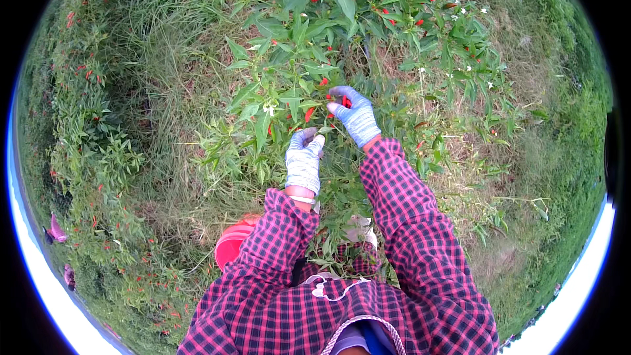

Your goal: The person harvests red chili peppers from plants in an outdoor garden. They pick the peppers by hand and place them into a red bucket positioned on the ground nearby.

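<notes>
A chili plant (302, 33) with green leaves, white flowers and red chili peppers spreads in front of me. My right hand (357, 117), in a blue-and-white glove, is closed among its stems, with red chili peppers (346, 101) between its curled fingers. Lower and to the left, my left hand (303, 163) wears a matching glove. Its fingers are drawn together beside the leaves; what they grip, if anything, is hidden. Another red chili pepper (309, 114) hangs between the two hands.
A red bucket (230, 244) stands by my left side, partly behind my sleeve. Another row of chili plants (98, 138) runs along the left. Dry grass (177, 92) lies between the rows. A person in pink (56, 229) shows small at the far left.
</notes>
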